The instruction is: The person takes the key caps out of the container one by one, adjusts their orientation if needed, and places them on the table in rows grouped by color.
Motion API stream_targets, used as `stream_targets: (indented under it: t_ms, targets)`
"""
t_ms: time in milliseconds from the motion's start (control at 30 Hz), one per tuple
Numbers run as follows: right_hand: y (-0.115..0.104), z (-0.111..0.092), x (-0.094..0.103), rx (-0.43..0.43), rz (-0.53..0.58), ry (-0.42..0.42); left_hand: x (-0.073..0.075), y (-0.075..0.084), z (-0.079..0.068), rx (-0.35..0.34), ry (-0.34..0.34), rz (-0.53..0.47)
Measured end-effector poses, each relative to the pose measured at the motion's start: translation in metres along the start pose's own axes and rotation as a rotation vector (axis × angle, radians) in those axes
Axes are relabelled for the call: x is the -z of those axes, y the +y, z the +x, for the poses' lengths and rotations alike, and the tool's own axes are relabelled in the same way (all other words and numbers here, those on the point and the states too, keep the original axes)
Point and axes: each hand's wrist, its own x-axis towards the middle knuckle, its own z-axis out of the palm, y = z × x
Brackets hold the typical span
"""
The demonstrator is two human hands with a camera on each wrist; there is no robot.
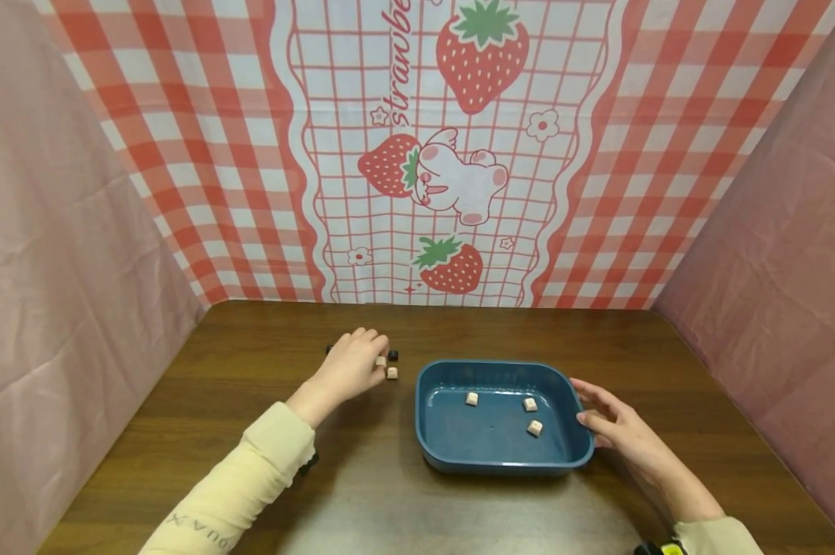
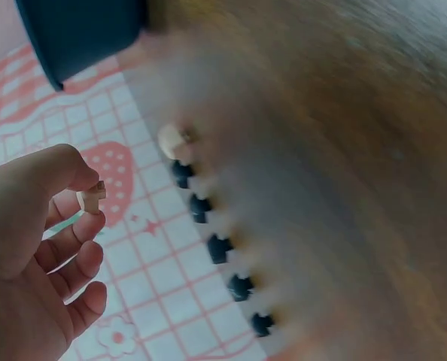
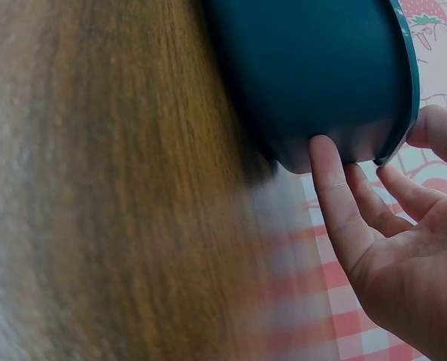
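The left hand [image 1: 351,364] pinches 1 pale keycap [image 1: 381,361] between thumb and fingers, left of a blue tray [image 1: 503,469], its long axis running left to right, with 3 similar keycaps [image 1: 530,405] inside, while the right hand [image 1: 632,443] holds the tray's right end, thumb at the rim, fingers spread against the outer wall.
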Motion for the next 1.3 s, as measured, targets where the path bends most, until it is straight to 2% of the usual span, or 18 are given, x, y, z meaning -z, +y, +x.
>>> stream_targets:
  t_ms: [367, 667, 1067, 1300]
  targets:
    - [0.003, 0.001, 0.0, 0.021, 0.0, -0.003, -0.019, -0.011, -0.003, 0.044, -0.109, -0.024]
    - [0.003, 0.001, -0.001, 0.021, 0.01, -0.007, -0.033, -0.015, 0.0, 0.045, -0.122, -0.024]
    - [0.003, 0.001, 0.0, 0.027, 0.015, -0.01, -0.035, -0.014, 0.0, 0.053, -0.157, -0.021]
    - [0.002, 0.001, 0.0, 0.023, 0.01, -0.004, -0.025, -0.013, 0.004, 0.052, -0.149, -0.029]
